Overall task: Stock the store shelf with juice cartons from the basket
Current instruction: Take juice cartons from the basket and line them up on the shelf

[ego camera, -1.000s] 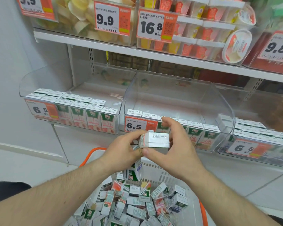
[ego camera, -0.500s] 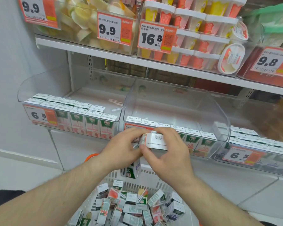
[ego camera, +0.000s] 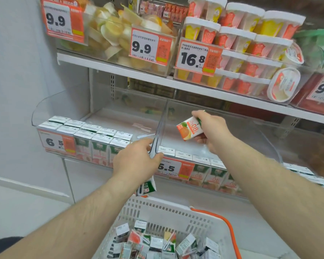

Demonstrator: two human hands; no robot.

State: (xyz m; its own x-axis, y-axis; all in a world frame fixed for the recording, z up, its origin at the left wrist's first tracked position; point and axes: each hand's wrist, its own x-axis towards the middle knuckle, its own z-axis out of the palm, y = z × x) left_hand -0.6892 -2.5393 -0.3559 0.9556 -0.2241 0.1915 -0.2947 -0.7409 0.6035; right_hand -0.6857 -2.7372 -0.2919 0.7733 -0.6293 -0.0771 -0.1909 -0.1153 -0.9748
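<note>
Held one juice carton (ego camera: 189,128) in the right hand (ego camera: 210,130), fingers curled round its far end, tilted and upside down over the middle clear bin (ego camera: 251,131), probably to be dropped in behind the front row of cartons (ego camera: 198,159) standing there. Gripped a second carton (ego camera: 147,187) in the left hand (ego camera: 137,161), hanging low under the palm at the bin's near edge, fingers closed over it, seemingly kept ready for the next slot. Sat below, near: white basket (ego camera: 168,208), many cartons loose inside. Stood to the left: another bin (ego camera: 45,109), partly filled.
</note>
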